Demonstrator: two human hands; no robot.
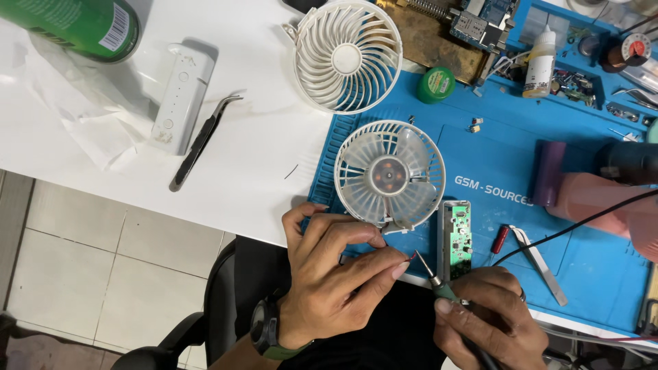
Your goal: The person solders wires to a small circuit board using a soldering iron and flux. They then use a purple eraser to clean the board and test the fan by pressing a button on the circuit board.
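left hand (336, 274) grip pinching wire beside soldering iron (430, 274) clasped in right hand (483, 315).

Left of the fan body (389, 175) I see bare white table (274, 147); right of it, a circuit board (456, 240) and tweezers (541, 264) crowd the mat (582, 260).

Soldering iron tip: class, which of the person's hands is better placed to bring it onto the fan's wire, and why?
Probably the right hand: it already grips the soldering iron, tip aimed at the wire. The left hand is pinching that wire beside the fan.
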